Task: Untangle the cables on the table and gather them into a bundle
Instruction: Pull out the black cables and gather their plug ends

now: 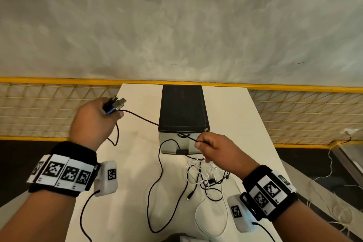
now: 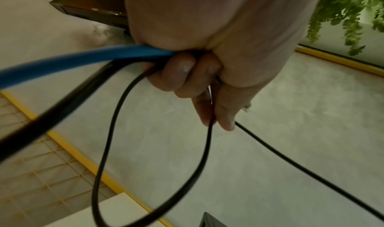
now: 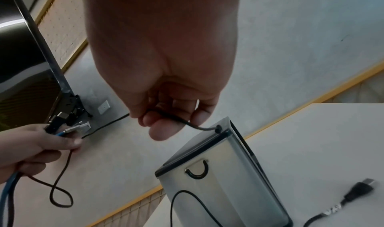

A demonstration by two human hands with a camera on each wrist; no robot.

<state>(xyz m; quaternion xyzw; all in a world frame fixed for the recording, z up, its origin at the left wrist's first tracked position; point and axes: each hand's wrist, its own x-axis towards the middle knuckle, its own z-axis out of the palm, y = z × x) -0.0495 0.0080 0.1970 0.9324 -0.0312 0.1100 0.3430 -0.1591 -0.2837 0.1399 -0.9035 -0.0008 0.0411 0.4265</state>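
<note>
White table [image 1: 137, 163], metal bin [image 1: 183, 116] at far end. Tangle of black and white cables [image 1: 204, 179] loose on tabletop near right wrist — not yet sorted. Left hand [image 1: 94, 122] fisted round gathered connector ends, blue cable [image 2: 83, 58] among them. Right hand [image 1: 218, 151] pinching thin black cable [image 1: 157, 124], taut between hands. Mid-untangling — next likely calls for drawing strand free, feeding into left fist.
</note>
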